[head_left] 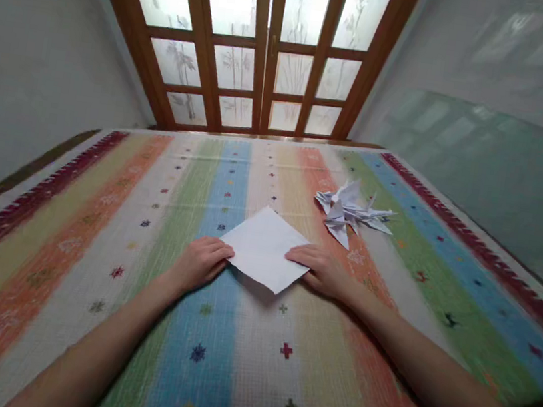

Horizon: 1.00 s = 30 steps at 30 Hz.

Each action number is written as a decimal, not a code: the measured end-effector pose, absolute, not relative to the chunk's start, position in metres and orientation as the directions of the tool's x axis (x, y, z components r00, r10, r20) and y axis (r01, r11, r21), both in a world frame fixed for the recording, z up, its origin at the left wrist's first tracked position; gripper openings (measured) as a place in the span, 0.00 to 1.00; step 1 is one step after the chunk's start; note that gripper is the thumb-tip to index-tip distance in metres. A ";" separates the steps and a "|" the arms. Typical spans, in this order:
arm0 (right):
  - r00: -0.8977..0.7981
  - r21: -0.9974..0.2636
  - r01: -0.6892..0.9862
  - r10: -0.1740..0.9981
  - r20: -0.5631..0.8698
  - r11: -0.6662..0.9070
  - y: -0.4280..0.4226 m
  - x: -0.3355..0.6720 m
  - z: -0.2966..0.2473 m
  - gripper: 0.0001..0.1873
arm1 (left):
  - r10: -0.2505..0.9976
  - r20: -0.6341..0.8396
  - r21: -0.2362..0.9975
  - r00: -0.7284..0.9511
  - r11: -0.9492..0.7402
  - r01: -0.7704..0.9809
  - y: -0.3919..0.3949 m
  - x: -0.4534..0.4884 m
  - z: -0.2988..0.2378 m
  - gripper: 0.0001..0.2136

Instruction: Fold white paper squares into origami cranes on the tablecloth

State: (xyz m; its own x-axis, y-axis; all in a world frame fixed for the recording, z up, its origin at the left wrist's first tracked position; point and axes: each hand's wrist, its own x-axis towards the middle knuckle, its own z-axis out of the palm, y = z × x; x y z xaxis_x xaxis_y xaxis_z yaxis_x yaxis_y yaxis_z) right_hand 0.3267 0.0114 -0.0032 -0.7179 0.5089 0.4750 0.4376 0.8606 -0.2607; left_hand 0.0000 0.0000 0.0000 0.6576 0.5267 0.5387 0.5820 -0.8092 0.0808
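Head view shows left hand (202, 262) and right hand (323, 270) lying flat, grips open, pressing side corners of a light, floppy paper square (268, 249) mid-worktop (92, 259), best pinched at corners.

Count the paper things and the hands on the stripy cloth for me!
Flat white paper sheet: 1
Pile of folded paper shapes: 1, shapes too tangled to count
Hands: 2, left hand and right hand
Total: 4
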 end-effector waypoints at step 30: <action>-0.692 -0.484 0.551 0.696 0.191 0.680 0.006 0.323 0.009 0.16 | 0.794 0.341 0.633 0.504 -0.590 0.502 0.003 -0.015 -0.001 0.13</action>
